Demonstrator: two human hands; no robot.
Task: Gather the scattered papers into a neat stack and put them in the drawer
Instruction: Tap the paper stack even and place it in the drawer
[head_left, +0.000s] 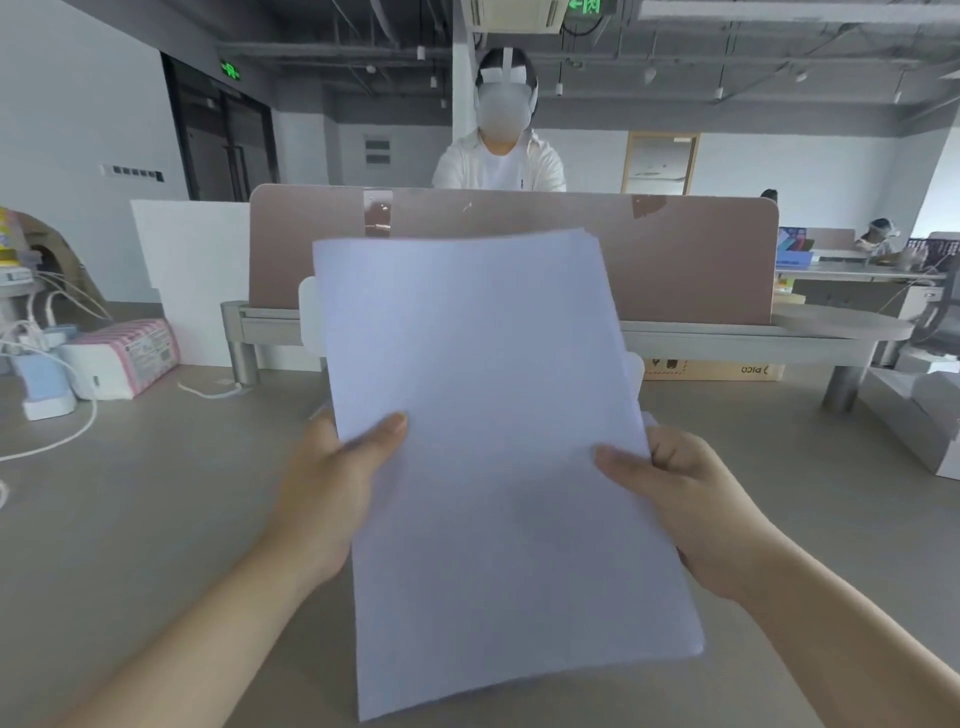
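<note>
Here the stack of papers (493, 441) is lifted clear of the tabletop (130, 519), held by both hands at its long edges. The left hand (332, 478) grips the left edge with its thumb pressed flat on the top sheet and the other fingers hidden underneath; the right hand (680, 499) does the same on the right edge, thumb on top, curled fingers (670, 441) wrapped around the side. So both sets of fingers are pinching the stack, not spread.

The edges look roughly square, though at the far corner a few sheets fan slightly out of line, and more white shows behind the stack, near the pink divider (675, 249); I cannot tell whether that is further paper. No drawer is in view.

The risks, as I judge them: the stack is held only at its middle, so the near end droops and loose sheets could slide out if the grip slackens or the stack tilts. Letting go with one hand to pull a drawer open would leave one pinch carrying everything, and the sheets could splay. Anything left on the tabletop would be missed.
</note>
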